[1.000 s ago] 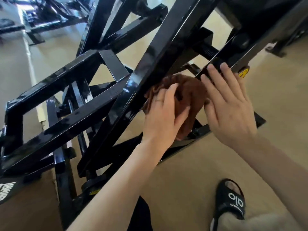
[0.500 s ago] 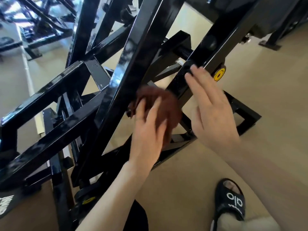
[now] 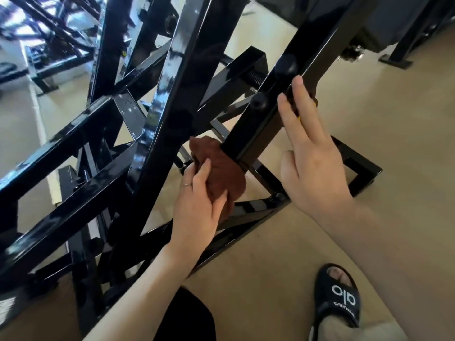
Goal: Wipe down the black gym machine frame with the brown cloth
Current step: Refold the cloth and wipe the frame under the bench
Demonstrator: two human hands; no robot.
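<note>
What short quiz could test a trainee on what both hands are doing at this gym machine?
1. True or false: the left hand holds the brown cloth.
2. The right hand rests on: A) the floor, B) a slanted bar of the black frame, C) the black sandal.
3. Fill in: the cloth touches the lower end of the slanted bar, which the right hand ____.

Key: 1 true; 2 B; 3 steadies, fingers straight.

The black gym machine frame [image 3: 172, 99] runs off the top and left edges. At twelve o'clock of the brown cloth [image 3: 221, 168], a sloping bar covers its upper part; the left hand [image 3: 197, 210] covers its lower left. Background machines at ten o'clock are blurred.
</note>
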